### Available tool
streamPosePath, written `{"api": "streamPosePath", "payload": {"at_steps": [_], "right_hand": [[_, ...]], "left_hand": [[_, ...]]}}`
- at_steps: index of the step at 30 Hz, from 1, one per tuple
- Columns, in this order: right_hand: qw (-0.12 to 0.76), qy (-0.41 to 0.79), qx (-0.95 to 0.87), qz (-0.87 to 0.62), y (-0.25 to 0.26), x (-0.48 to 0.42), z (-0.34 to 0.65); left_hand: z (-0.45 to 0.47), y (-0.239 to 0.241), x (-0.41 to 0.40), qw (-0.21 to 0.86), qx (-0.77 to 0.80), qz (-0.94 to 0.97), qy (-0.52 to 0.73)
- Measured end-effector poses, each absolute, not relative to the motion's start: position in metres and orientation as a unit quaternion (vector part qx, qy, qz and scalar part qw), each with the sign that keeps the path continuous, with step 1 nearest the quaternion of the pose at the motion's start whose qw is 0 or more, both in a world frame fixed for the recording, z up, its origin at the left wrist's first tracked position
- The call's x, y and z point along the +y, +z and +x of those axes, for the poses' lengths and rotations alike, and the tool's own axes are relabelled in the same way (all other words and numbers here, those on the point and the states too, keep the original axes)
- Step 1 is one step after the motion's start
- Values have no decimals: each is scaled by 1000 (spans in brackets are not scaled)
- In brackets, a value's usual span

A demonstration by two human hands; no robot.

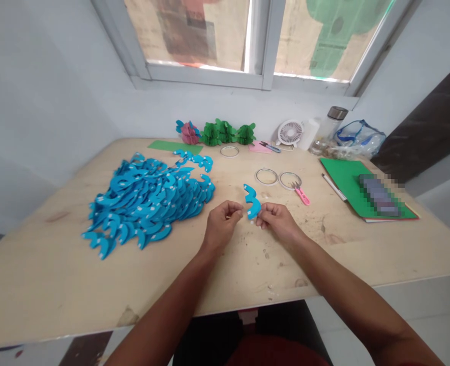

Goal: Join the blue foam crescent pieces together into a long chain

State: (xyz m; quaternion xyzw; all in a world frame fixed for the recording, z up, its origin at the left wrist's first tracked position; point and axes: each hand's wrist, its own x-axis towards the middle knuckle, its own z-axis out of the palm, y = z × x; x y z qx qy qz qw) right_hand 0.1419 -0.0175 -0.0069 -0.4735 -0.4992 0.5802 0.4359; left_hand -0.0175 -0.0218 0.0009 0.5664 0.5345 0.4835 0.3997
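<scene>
A wavy blue paper cut-out with small white patches stands between my hands over the table. Its right edge is pinched in the fingertips of my right hand. Just left of the cut-out, my left hand is closed with thumb and forefinger together; whatever may be between them is too small to make out. A large heap of similar blue paper cut-outs, also dotted with white patches, covers the left part of the table.
Tape rolls and pink-handled scissors lie beyond my right hand. Green folded paper shapes, a small white fan and a bottle line the wall. A green folder lies right on the wooden table.
</scene>
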Motion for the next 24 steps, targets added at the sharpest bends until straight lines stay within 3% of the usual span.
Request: {"api": "streamPosePath", "payload": {"at_steps": [7, 15, 24], "right_hand": [[442, 581, -495, -472, -5, -19, 143], [445, 588, -491, -464, 3, -21, 140], [438, 586, -498, -466, -1, -20, 140]], "left_hand": [[-17, 0, -21, 400, 544, 545, 497], [-15, -2, -24, 581, 471, 480, 457], [-12, -4, -22, 605, 469, 455, 456]]}}
